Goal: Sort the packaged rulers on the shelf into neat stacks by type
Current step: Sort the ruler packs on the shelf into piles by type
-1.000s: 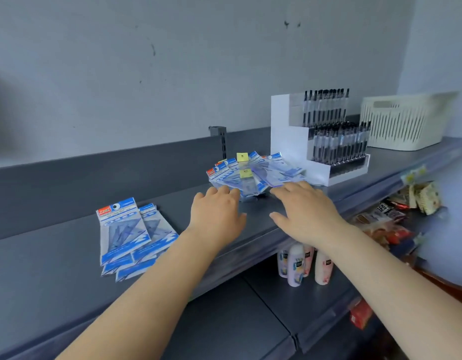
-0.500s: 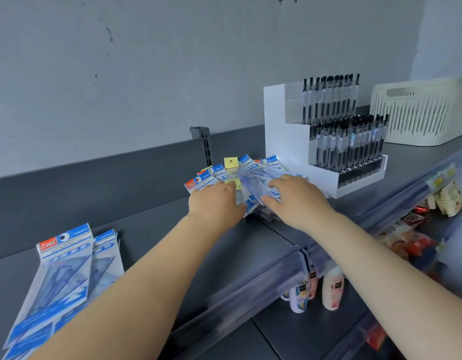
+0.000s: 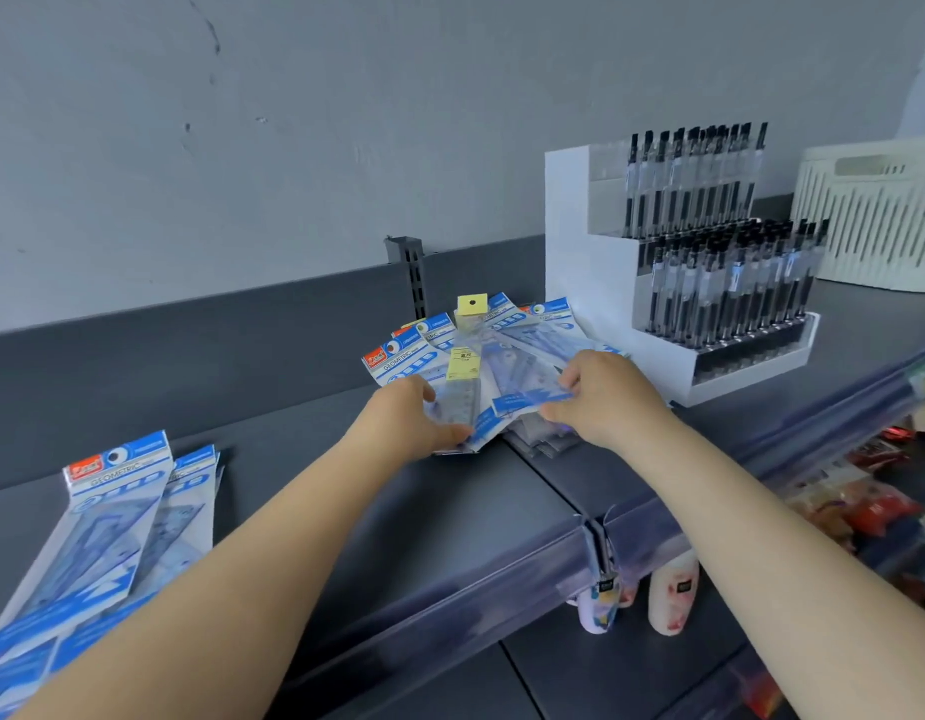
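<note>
We see the left hand (image 3: 406, 418) pinching a clear ruler pack w/ yellow label (image 3: 461, 379); right hand (image 3: 603, 394) pinches a blue-and-white "GEOMETRIC" set-square pack (image 3: 534, 394) in the fanned pile (image 3: 502, 356) at 12 o'clock on the dark grey shelf (image 3: 304, 459). Sorted "GEOMETRIC" stack (image 3: 123, 517) lies at 9 o'clock. A sec ago both hands lay flat.

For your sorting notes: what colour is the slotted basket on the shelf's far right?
Cream-white basket, seen best in the head view.
</note>
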A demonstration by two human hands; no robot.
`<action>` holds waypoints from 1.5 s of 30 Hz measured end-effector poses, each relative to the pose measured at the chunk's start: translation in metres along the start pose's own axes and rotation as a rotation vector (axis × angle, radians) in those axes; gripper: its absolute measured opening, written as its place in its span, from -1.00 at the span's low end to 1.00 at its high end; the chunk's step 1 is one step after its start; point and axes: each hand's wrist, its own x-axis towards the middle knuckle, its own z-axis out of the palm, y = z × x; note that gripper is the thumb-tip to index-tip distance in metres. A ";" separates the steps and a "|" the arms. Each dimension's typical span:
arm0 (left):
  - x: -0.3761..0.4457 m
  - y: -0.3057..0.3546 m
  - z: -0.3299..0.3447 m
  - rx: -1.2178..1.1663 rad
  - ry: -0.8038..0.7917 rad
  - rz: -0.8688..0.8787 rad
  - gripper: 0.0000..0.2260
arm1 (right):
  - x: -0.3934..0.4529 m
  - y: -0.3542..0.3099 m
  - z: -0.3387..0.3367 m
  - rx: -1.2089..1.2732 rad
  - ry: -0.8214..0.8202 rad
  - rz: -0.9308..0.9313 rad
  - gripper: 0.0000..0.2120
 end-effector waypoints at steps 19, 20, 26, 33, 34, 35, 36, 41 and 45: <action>-0.120 -0.023 -0.039 -0.954 0.386 0.018 -0.86 | -0.064 -0.041 0.006 1.518 -0.216 -0.046 -0.81; -0.133 -0.028 -0.040 -1.005 0.425 0.011 -0.86 | -0.071 -0.049 0.011 1.541 -0.250 -0.057 -0.81; -0.208 -0.076 -0.053 -1.124 0.682 -0.027 -0.87 | -0.124 -0.106 0.030 1.648 -0.339 -0.090 -0.84; -0.285 -0.145 -0.094 -1.043 0.934 -0.037 -0.86 | -0.191 -0.186 0.061 1.638 -0.414 -0.145 -0.86; -0.296 -0.156 -0.102 -1.025 0.960 -0.042 -0.86 | -0.200 -0.202 0.066 1.635 -0.433 -0.159 -0.85; -0.308 -0.167 -0.108 -1.011 0.985 -0.052 -0.86 | -0.210 -0.219 0.072 1.619 -0.445 -0.178 -0.84; -0.322 -0.180 -0.116 -0.996 1.009 -0.061 -0.86 | -0.221 -0.237 0.079 1.598 -0.455 -0.201 -0.83; -0.376 -0.241 -0.146 -0.912 1.063 -0.120 -0.86 | -0.268 -0.310 0.111 1.534 -0.478 -0.287 -0.82; -0.404 -0.285 -0.167 -0.847 1.085 -0.142 -0.84 | -0.296 -0.354 0.133 1.441 -0.482 -0.338 -0.76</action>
